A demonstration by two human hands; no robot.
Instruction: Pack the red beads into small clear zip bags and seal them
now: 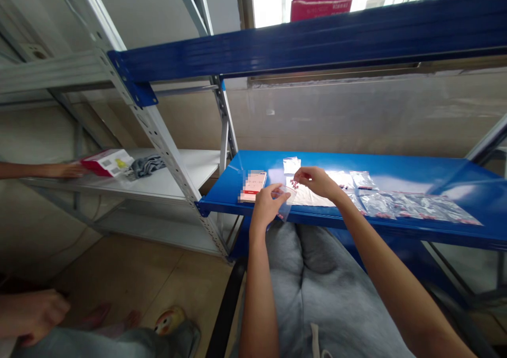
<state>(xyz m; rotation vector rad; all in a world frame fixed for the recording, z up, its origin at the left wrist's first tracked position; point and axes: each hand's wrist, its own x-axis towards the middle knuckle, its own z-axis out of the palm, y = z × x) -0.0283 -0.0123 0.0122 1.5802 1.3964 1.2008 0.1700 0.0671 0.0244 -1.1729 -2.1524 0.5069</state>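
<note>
Left hand (267,206) fingers pinch a clear plastic bag (285,202); right hand (315,182) fingers close narrow on small red beads (294,184), just above the bag, both over a blue metal shelf (396,163).

- Bright daylight from the window (273,4), washed out white
- Hard glare across the blue shelf (420,170) below the window
- Shine on plastic bags (415,206) below the window
- Dimmer floor (119,273) down left of the window
- Bent, stretched lines toward the picture edges
</note>
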